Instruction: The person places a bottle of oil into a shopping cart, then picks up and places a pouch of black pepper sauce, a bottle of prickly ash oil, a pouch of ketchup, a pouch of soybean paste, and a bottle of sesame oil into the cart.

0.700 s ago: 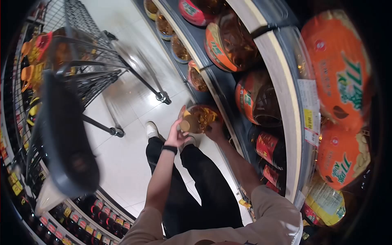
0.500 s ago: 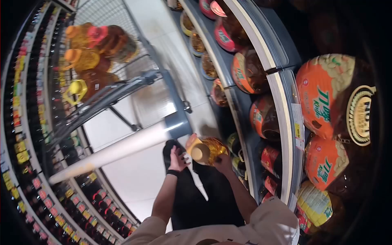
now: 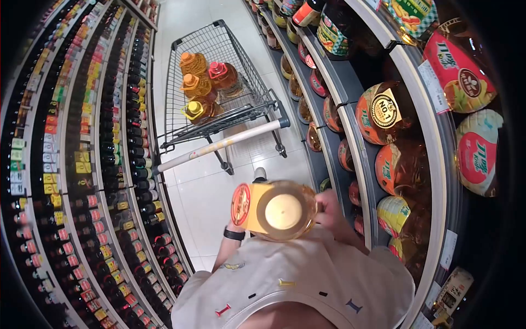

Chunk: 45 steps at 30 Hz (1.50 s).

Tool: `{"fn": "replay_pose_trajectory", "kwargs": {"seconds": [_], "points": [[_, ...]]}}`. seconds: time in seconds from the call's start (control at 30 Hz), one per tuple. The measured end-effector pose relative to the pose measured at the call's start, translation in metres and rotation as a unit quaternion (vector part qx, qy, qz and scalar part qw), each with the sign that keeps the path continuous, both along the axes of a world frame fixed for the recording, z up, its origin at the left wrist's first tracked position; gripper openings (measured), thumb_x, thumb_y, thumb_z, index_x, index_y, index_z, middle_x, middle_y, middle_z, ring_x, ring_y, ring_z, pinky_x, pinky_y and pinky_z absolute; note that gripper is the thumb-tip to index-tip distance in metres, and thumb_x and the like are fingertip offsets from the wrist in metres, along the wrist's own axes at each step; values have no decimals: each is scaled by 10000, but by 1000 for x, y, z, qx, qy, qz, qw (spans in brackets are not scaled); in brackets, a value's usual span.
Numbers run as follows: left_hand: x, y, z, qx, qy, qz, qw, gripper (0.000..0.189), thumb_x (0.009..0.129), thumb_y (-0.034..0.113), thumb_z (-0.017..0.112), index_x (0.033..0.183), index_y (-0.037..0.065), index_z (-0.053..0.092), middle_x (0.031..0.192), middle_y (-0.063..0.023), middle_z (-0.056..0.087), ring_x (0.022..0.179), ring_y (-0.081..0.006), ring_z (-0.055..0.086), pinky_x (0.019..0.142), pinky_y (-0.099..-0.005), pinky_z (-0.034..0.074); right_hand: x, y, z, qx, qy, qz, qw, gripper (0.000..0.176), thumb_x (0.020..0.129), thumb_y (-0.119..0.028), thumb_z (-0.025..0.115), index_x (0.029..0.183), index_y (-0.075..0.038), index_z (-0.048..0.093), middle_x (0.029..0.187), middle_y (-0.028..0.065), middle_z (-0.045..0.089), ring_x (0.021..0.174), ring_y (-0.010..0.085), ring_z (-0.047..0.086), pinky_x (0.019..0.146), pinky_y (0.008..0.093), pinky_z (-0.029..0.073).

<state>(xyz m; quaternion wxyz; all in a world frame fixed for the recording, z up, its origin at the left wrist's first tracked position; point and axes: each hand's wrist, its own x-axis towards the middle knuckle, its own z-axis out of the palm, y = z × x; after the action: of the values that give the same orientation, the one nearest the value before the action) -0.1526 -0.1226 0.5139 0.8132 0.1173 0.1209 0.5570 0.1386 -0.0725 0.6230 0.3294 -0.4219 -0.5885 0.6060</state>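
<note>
We hold 1 oil bottle (image 3: 279, 211) at chest, cap up.
Right hand (image 3: 330, 207) grips its side; left hand (image 3: 233, 225) mostly hidden under it, grip unclear. Cart (image 3: 181, 71) ahead holds 4 bottles (image 3: 204, 88).

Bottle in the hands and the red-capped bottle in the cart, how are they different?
The held bottle has a pale yellow cap; the red-capped bottle has a red one. The held bottle is gripped by the right hand; the red-capped bottle stands in the cart among others. Both hold golden liquid.
</note>
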Motion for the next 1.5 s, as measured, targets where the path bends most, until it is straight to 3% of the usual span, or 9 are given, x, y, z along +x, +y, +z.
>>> {"fn": "replay_pose_trajectory", "kwargs": {"seconds": [0.17,0.27,0.37,0.43,0.87,1.1,1.27,1.4,1.5], "points": [[-60,117,101,142,-17,36,989,501,1055,300,407,1484,44,365,1494,-149,434,1326,-273,488,1125,-438,395,-46,98,52,240,95,-35,966,92,605,-45,645,649,-16,569,486,63,418,401,155,363,424,283,263],[-113,214,99,71,180,76,978,509,1045,289,447,1484,45,362,1488,-144,443,1331,-263,480,1134,-421,383,-94,178,91,319,97,-31,942,64,579,-39,535,634,-6,538,504,47,427,425,142,343,431,298,259],[-137,297,133,28,407,171,897,492,1059,370,382,1413,32,432,1376,-147,553,1191,-244,591,990,-408,524,-147,255,96,232,165,-13,958,107,604,-63,556,576,1,474,504,-20,379,477,68,309,440,294,230],[-160,352,135,-27,337,158,928,477,1056,365,407,1410,49,442,1362,-123,566,1191,-225,591,982,-362,531,-182,315,51,211,165,-4,964,173,609,-83,578,553,-7,433,504,-37,353,492,56,308,445,285,223],[-216,454,-162,-224,273,51,934,550,1005,518,432,1452,198,434,1477,-59,462,1315,-259,489,1073,-514,420,-264,439,-180,30,-63,-14,997,149,616,-71,683,610,4,554,543,-28,446,527,65,421,474,290,310],[-194,437,-179,-342,-88,-84,932,720,916,691,368,1432,197,456,1495,-137,429,1365,-397,399,1066,-703,290,-265,484,-231,-39,-165,149,974,71,643,-55,647,635,3,606,514,5,485,520,82,453,492,282,358],[-186,433,-199,-401,-65,-20,914,739,904,703,367,1434,194,448,1484,-138,440,1362,-395,406,1074,-681,309,-264,500,-284,-33,-139,236,961,151,643,-78,649,758,19,669,646,79,621,633,155,579,680,326,483],[-154,431,-249,-389,-39,62,919,697,939,648,367,1432,162,444,1453,-125,480,1335,-357,457,1098,-603,351,-264,507,-264,259,-293,280,877,346,668,-131,720,995,-22,703,1062,232,660,984,385,622,1009,437,434],[-147,444,-255,-432,-34,91,896,664,959,601,381,1423,131,454,1437,-116,500,1320,-331,482,1106,-564,364,-255,496,-337,70,-371,212,901,299,741,-249,752,967,-57,715,1083,215,665,1016,390,624,953,446,488]]}}
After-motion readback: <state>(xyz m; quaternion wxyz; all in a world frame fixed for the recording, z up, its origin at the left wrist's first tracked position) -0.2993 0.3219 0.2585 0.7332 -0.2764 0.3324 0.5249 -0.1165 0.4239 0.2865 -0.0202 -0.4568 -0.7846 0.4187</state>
